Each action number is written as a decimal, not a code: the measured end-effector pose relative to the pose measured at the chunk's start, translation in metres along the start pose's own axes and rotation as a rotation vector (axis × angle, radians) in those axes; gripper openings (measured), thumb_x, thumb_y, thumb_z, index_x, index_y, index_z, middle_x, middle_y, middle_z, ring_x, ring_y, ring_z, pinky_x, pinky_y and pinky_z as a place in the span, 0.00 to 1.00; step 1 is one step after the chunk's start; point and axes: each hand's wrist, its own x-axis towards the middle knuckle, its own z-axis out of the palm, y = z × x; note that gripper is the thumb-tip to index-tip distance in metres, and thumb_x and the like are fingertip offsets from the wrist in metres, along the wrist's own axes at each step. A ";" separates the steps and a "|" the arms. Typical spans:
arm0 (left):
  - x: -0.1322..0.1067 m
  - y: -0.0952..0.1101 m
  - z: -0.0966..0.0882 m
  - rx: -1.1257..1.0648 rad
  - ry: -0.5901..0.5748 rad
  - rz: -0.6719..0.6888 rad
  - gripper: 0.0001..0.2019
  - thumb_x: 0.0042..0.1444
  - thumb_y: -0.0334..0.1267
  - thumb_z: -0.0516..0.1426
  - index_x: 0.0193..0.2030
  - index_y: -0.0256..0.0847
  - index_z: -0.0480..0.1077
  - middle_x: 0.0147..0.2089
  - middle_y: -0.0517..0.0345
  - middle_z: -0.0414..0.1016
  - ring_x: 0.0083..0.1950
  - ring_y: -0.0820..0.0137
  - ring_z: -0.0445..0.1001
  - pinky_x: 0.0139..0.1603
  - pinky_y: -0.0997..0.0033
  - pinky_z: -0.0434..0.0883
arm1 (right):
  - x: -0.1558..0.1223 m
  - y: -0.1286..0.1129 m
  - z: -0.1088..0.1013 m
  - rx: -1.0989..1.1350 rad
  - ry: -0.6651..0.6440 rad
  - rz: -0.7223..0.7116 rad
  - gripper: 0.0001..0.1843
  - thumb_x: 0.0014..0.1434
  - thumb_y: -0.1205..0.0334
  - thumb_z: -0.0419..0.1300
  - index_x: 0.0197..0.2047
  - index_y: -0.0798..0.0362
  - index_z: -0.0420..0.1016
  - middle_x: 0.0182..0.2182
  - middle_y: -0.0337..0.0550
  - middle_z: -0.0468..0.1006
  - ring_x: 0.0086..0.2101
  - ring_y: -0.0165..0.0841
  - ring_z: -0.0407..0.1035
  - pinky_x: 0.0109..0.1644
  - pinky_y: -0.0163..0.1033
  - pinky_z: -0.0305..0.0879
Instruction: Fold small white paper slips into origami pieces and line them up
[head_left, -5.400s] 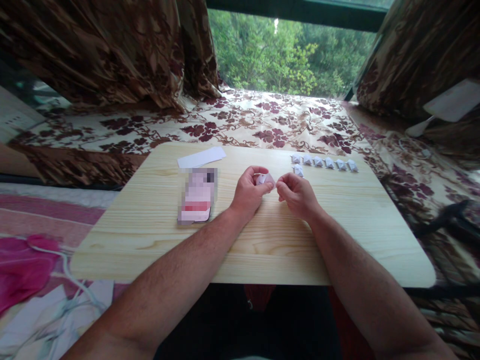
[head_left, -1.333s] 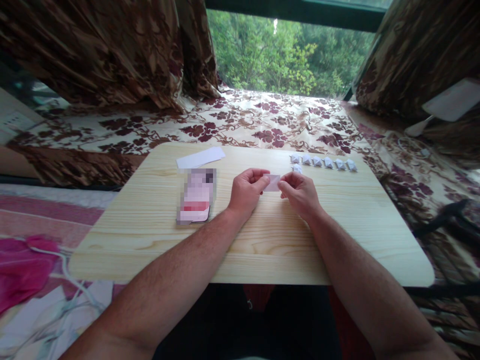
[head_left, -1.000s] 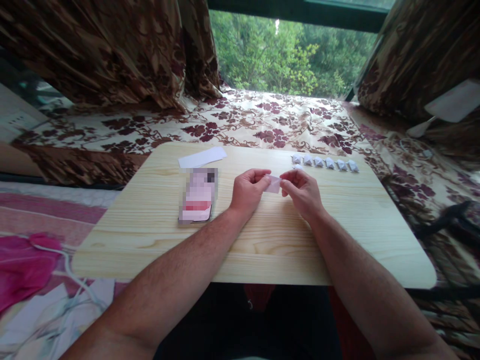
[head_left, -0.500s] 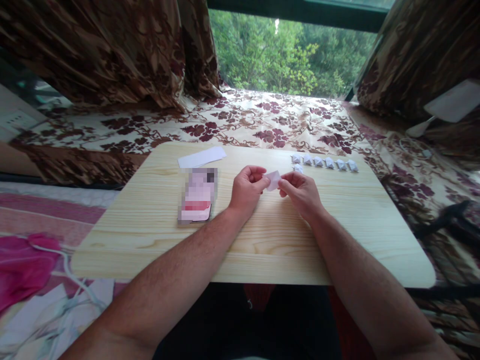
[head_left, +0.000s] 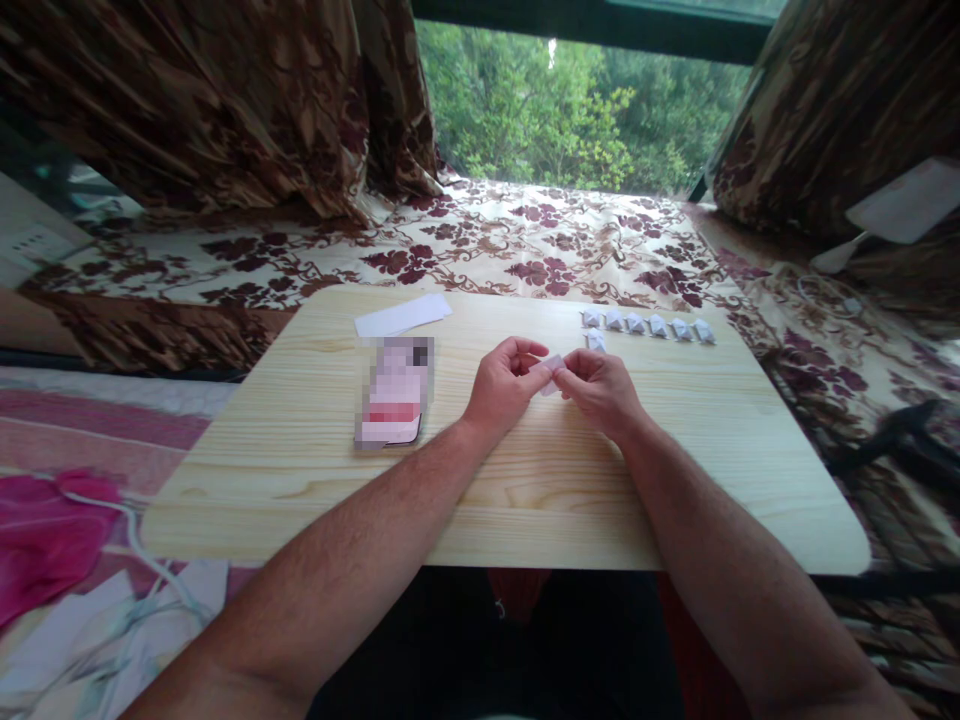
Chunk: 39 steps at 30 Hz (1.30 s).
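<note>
Between my two hands, over the middle of the table, is a small folded piece of white paper (head_left: 552, 376). My left hand (head_left: 507, 382) pinches its left side with the thumb and fingers. On the other side, my right hand (head_left: 597, 388) grips its right edge between thumb and fingertips. Fingers partly cover the paper, so its exact folds are hard to make out. Just beyond my right hand sits one small folded paper piece (head_left: 595, 340). Behind that is a row of several similar folded paper pieces (head_left: 658, 325).
White paper strips (head_left: 401, 314) lie at the table's back left. Nearer me is a phone (head_left: 394, 395), partly blurred out. The wooden table (head_left: 300, 480) stands against a ledge with flowered cloth (head_left: 540, 240). Pink cloth (head_left: 52, 530) and a white cable (head_left: 135, 530) lie at left.
Both hands have drawn closer together and slightly lower. The paper has turned and is more covered by my fingers, with both thumbs now on it.
</note>
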 end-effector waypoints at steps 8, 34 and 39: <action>0.004 -0.005 -0.003 -0.016 0.048 0.001 0.14 0.47 0.34 0.64 0.43 0.39 0.75 0.25 0.65 0.69 0.24 0.77 0.65 0.26 0.75 0.62 | 0.001 0.000 -0.002 0.086 0.051 0.002 0.15 0.54 0.51 0.66 0.28 0.55 0.75 0.20 0.38 0.75 0.21 0.27 0.65 0.26 0.34 0.59; 0.007 -0.003 -0.010 0.059 0.001 -0.070 0.09 0.44 0.33 0.65 0.34 0.38 0.73 0.28 0.62 0.73 0.27 0.76 0.68 0.29 0.75 0.64 | 0.001 0.004 -0.004 0.259 0.062 0.010 0.14 0.52 0.56 0.69 0.40 0.54 0.78 0.24 0.38 0.78 0.23 0.28 0.69 0.28 0.35 0.66; 0.010 -0.003 -0.012 -0.002 0.049 -0.079 0.14 0.45 0.32 0.64 0.41 0.38 0.76 0.27 0.62 0.74 0.25 0.76 0.65 0.27 0.75 0.62 | 0.000 0.001 -0.003 0.275 0.053 0.002 0.16 0.50 0.57 0.70 0.40 0.54 0.78 0.28 0.39 0.80 0.24 0.27 0.69 0.28 0.36 0.67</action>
